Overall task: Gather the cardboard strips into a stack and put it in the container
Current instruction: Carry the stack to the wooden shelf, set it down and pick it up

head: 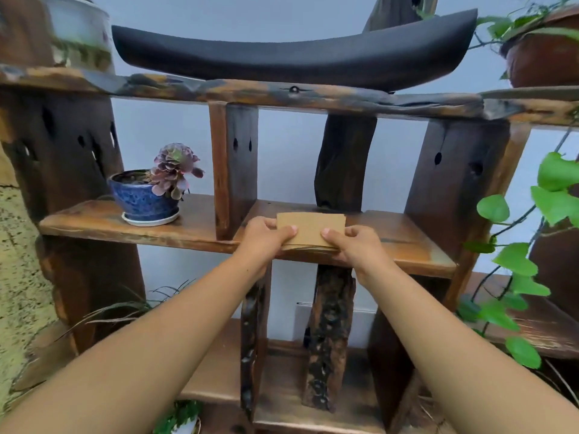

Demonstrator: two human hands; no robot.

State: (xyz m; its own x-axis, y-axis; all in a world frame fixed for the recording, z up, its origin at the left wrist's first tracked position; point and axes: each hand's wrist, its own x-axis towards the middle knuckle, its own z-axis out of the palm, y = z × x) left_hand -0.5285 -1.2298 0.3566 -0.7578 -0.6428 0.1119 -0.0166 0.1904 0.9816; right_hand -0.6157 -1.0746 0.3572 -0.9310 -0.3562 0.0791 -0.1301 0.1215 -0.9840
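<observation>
A brown stack of cardboard strips (310, 228) lies flat at the front of the middle wooden shelf (416, 245). My left hand (266, 241) grips its left end, thumb on top. My right hand (354, 244) grips its right end the same way. The lower edges of the stack are hidden behind my fingers. A long black curved container (294, 57) rests on the upper shelf, above the stack.
A blue pot with a purple succulent (147, 197) stands on the left part of the middle shelf. Dark wooden uprights (233, 164) flank the bay. Green vine leaves (513, 261) hang at the right. More pots sit on the top shelf corners.
</observation>
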